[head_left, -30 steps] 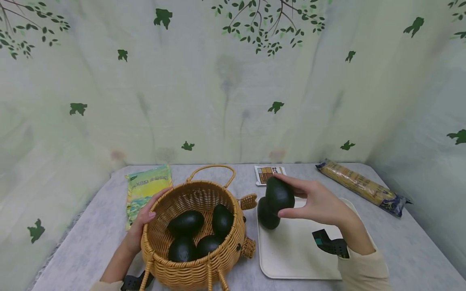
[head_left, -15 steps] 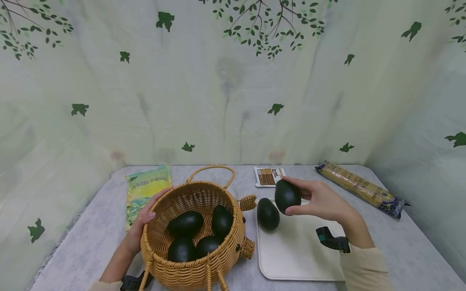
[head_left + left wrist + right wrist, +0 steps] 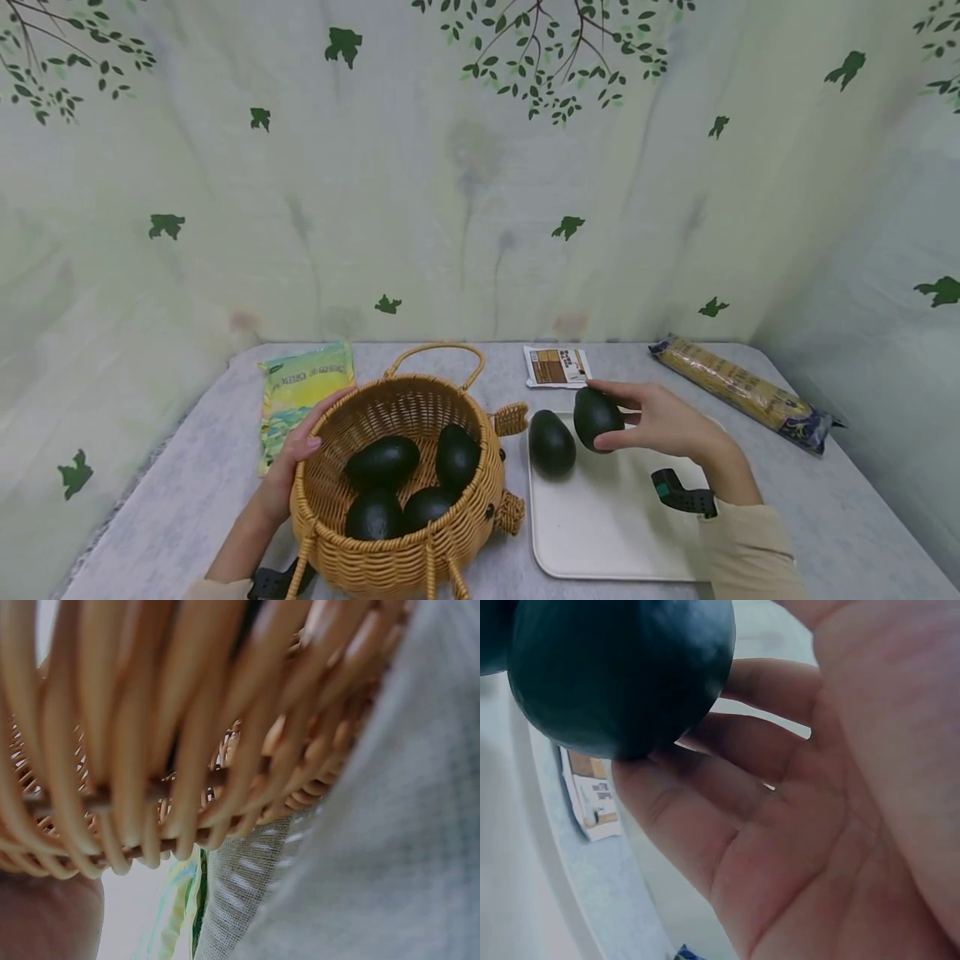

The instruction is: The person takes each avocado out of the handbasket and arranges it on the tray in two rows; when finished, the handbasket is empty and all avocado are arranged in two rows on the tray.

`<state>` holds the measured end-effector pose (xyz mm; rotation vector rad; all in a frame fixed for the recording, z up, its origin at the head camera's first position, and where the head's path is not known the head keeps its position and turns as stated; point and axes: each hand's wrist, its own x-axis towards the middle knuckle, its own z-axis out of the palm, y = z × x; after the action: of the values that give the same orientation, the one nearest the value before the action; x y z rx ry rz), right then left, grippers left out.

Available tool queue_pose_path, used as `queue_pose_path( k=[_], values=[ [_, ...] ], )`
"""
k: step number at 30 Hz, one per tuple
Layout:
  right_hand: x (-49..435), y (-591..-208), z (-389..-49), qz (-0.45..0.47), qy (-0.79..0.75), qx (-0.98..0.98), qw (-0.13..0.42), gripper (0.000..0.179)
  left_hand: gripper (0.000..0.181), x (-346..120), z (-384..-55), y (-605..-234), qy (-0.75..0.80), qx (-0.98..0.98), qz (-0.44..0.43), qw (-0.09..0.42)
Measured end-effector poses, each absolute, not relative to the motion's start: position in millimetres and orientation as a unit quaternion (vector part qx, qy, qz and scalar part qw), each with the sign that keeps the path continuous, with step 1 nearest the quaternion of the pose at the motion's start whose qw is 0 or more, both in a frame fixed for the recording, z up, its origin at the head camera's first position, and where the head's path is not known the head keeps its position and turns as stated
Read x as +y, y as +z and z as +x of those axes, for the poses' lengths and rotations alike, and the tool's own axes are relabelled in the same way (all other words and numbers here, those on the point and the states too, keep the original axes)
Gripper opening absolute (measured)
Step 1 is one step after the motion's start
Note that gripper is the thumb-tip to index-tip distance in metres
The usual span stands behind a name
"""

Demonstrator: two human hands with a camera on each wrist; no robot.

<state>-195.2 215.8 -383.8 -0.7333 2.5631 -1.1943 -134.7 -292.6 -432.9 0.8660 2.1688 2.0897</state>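
My right hand (image 3: 660,425) pinches a dark green avocado (image 3: 595,417) between thumb and fingers over the far part of the cream tray (image 3: 600,533). In the right wrist view the avocado (image 3: 622,675) sits against the fingertips. Another avocado (image 3: 552,443) lies on the tray just left of it. My left hand (image 3: 292,454) holds the left rim of an animal-shaped wicker basket (image 3: 405,562), thumb at the rim. Several avocados (image 3: 382,461) lie inside. Woven wicker wall (image 3: 180,712) fills much of the left wrist view; the fingers there are mostly hidden.
A yellow-green packet (image 3: 303,387) lies behind the left hand. Beyond the tray is a small white and brown packet (image 3: 557,367). A long gold and blue package (image 3: 742,392) lies at the back right. The basket's arched handle (image 3: 438,346) stands up at its far side.
My right hand has carried its avocado to the right, then lowered it toward the tray, away from the other avocado. The left hand and the basket have stayed in place.
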Motion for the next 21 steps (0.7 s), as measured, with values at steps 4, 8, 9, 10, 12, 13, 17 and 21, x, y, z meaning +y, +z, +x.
queue_pose_path(
  k=[4, 8, 9, 10, 12, 13, 17, 21],
  values=[
    [215, -387, -197, -0.247, -0.411, 0.868, 0.128, 0.086, 0.065, -294, -134, -433, 0.667, 0.692, 0.277, 0.005],
    [214, -390, -199, -0.253, -0.413, 0.863, 0.141, 0.086, 0.064, -294, -133, -433, 0.669, 0.69, 0.278, 0.003],
    [214, -391, -199, -0.253, -0.413, 0.863, 0.145, 0.086, 0.064, -294, -133, -432, 0.67, 0.689, 0.279, 0.003],
    [215, -393, -200, -0.254, -0.411, 0.863, 0.147, 0.087, 0.064, -294, -133, -432, 0.671, 0.688, 0.278, 0.004],
    [214, -396, -200, -0.254, -0.41, 0.863, 0.152, 0.087, 0.064, -294, -133, -432, 0.671, 0.685, 0.283, 0.006],
    [214, -398, -200, -0.251, -0.409, 0.863, 0.155, 0.088, 0.064, -294, -133, -432, 0.671, 0.684, 0.285, 0.006],
    [214, -402, -202, -0.254, -0.419, 0.857, 0.159, 0.088, 0.064, -293, -134, -432, 0.672, 0.683, 0.288, 0.006],
    [215, -404, -203, -0.252, -0.424, 0.854, 0.166, 0.09, 0.064, -292, -134, -430, 0.672, 0.684, 0.284, 0.007]
  ],
)
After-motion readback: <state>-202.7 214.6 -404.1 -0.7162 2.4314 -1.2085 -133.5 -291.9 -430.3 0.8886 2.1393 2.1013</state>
